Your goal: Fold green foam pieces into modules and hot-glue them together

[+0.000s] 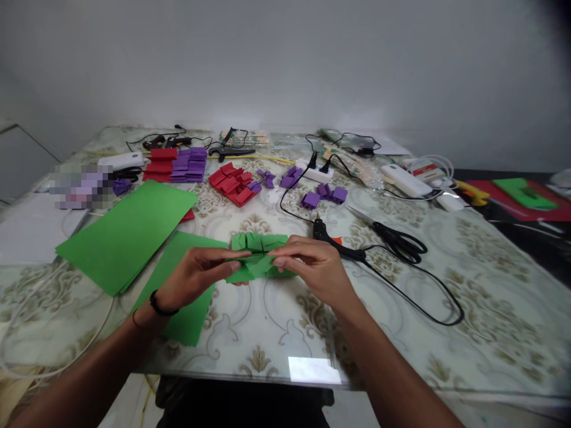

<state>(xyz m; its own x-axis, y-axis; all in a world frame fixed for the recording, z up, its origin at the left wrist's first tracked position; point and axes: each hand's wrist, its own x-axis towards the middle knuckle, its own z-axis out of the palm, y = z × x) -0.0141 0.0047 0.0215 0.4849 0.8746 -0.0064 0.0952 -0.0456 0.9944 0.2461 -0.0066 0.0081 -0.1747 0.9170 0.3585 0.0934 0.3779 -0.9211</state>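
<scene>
Between my hands is a folded green paper piece (255, 267), creased and partly raised off the table. My left hand (196, 272) pinches its left side, thumb and forefinger closed on the paper. On its right, my right hand (314, 264) grips the paper between thumb and fingertips. Just behind lie several folded green paper pieces (254, 241) in a row, partly hidden by my fingers. A flat green sheet (190, 324) lies under my left wrist. Close to my right hand rests a black glue gun (339, 242) with its cable trailing right.
A stack of green sheets (129, 238) lies at left. Folded red pieces (234, 184) and purple pieces (190, 163) sit farther back. Black-handled scissors (397, 241) lie right of the glue gun. A white power strip (314, 171) with plugs and cables stands behind.
</scene>
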